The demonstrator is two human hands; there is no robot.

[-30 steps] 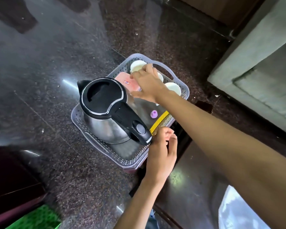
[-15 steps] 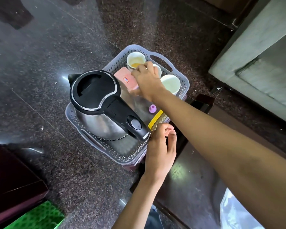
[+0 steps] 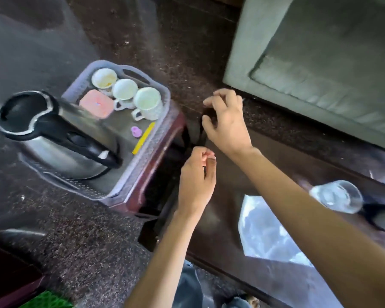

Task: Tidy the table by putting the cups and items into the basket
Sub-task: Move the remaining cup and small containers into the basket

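Here, basket (image 3: pixel 142 165): a pale plastic one with cut-out handles, sitting on a small dark red stool (image 3: pixel 167 147) on the speckled floor (image 3: pixel 76 230).
Kettle (image 3: pixel 60 138): steel with a black lid and handle, standing upright in the near end of the basket.
Cups: three white ones in a row along the far end of the basket, (image 3: pixel 104 78), (image 3: pixel 125 89) and (image 3: pixel 147 101), all upright, the nearer two with their handles turned this way.
Pink box (image 3: pixel 96 103): just beside the cups, between them and the kettle.
Small items: a purple piece (image 3: pixel 135 131) and a yellow strip (image 3: pixel 143 137) lie on the basket floor near its right wall.
Right hand (image 3: pixel 228 125): in the air to the right of the basket, fingers spread and loosely bent, holding nothing.
Left hand (image 3: pixel 197 181): lower, also clear of the basket, fingers curled in toward the thumb; nothing shows in them.
Glass (image 3: pixel 338 195): clear, on the dark glossy surface (image 3: pixel 220 207) at the right, well apart from the basket.
Grey cushioned seat (image 3: pixel 320 63): fills the upper right.
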